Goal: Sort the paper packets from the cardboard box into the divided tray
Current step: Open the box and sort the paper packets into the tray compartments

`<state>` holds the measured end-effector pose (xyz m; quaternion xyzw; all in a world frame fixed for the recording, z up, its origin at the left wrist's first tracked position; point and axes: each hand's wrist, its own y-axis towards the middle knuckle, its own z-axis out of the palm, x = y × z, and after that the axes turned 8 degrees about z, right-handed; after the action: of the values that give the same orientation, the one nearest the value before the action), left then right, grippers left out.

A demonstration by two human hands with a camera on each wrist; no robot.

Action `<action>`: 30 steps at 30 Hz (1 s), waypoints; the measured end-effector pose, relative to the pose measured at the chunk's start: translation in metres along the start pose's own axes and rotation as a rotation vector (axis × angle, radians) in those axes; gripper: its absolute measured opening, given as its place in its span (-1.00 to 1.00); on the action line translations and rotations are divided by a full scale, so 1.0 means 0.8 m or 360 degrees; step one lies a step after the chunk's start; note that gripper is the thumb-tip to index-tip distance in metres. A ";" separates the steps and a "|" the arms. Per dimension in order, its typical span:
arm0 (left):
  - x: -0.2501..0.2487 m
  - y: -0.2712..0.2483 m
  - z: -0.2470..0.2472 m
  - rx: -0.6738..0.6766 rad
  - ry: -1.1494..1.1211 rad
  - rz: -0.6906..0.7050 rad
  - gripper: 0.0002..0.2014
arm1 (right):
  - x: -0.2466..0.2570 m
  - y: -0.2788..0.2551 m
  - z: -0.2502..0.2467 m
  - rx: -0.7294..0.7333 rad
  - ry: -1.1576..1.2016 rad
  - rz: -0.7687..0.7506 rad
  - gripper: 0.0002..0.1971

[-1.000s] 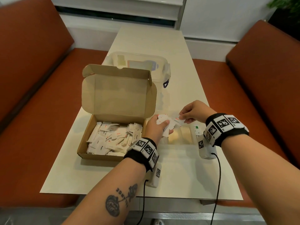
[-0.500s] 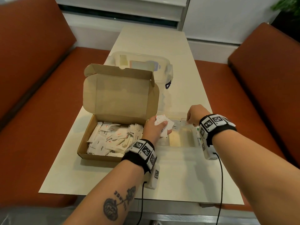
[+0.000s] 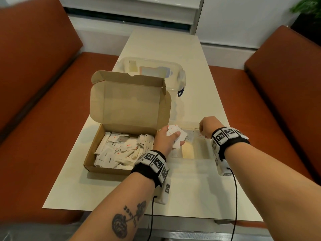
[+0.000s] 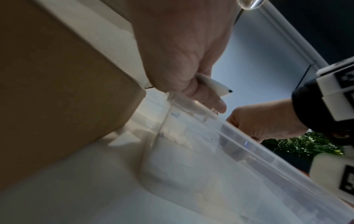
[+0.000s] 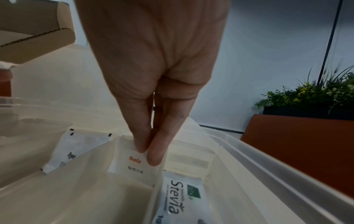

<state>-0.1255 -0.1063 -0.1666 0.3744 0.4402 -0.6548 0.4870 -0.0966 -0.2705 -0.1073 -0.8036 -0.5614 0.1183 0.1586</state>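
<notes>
The open cardboard box (image 3: 97, 153) on the table holds a heap of white paper packets (image 3: 121, 148). Just right of it stands the clear divided tray (image 3: 199, 152). My left hand (image 3: 173, 139) hovers at the tray's left end and grips a small bundle of packets (image 3: 174, 132); one shows in the left wrist view (image 4: 216, 87). My right hand (image 5: 147, 153) reaches down into a tray compartment, thumb and finger pinching a salt packet (image 5: 132, 165). A Stevia packet (image 5: 178, 197) lies in the neighbouring compartment and a pepper packet (image 5: 70, 150) in another.
A clear lidded storage bin (image 3: 151, 72) stands behind the box's raised lid (image 3: 130, 101). Orange bench seats (image 3: 34, 119) flank the narrow white table (image 3: 173, 192). A potted plant (image 5: 316, 94) sits far right.
My right hand took one packet from the left hand's bundle and moved right and down into the tray. The left hand has barely shifted.
</notes>
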 end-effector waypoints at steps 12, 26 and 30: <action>-0.004 -0.001 0.001 0.0011 0.0010 -0.0007 -0.80 | 0.003 0.009 -0.003 -0.0054 -0.0049 -0.0041 -0.76; -0.005 0.002 -0.002 0.0070 0.0085 -0.0043 -0.73 | 0.005 0.000 -0.004 -0.0046 0.0670 -0.0232 -0.89; -0.004 0.003 -0.003 0.0174 0.0086 -0.0044 -0.75 | 0.015 -0.021 -0.002 0.0292 0.1094 -0.0341 -0.91</action>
<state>-0.1224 -0.1032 -0.1647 0.4120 0.4218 -0.6742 0.4446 -0.1062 -0.2538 -0.0997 -0.7154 -0.5435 -0.1261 0.4207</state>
